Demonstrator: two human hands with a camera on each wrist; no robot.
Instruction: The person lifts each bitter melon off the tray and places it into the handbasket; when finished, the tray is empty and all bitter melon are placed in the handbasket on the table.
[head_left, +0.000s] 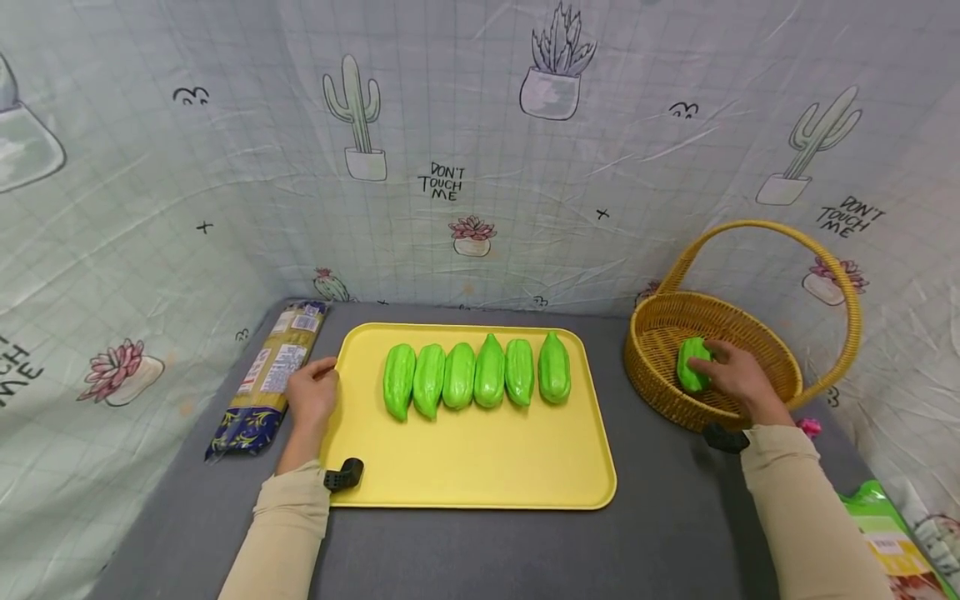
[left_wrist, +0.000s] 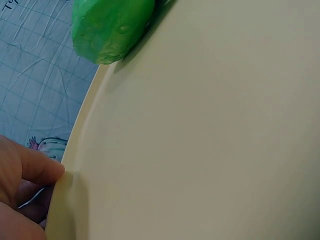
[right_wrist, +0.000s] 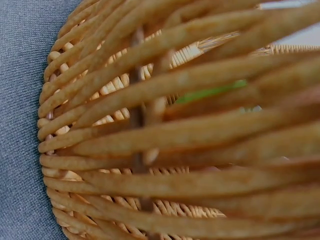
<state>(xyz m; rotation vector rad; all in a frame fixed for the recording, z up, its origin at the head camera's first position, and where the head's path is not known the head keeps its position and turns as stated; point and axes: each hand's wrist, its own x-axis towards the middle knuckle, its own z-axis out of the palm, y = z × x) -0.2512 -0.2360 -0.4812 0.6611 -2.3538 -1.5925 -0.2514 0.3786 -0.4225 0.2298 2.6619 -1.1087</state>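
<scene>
A yellow tray (head_left: 480, 467) lies on the grey table and carries several green gourd-like vegetables (head_left: 476, 373) in a row. My left hand (head_left: 312, 395) grips the tray's left rim; in the left wrist view its fingers (left_wrist: 30, 172) press against the rim (left_wrist: 65, 200) near the end vegetable (left_wrist: 110, 27). My right hand (head_left: 738, 375) reaches into the wicker basket (head_left: 660, 392) at the right and holds one more green vegetable (head_left: 692, 363) there. The right wrist view shows only the basket's woven wall (right_wrist: 150, 150) with a sliver of green vegetable (right_wrist: 210, 92) behind it.
A long packet of noodles (head_left: 270, 379) lies left of the tray. A green packet (head_left: 888, 533) sits at the table's front right corner. A small pink object (head_left: 809, 427) lies beside the basket. Cactus-print cloth walls close in the table on three sides.
</scene>
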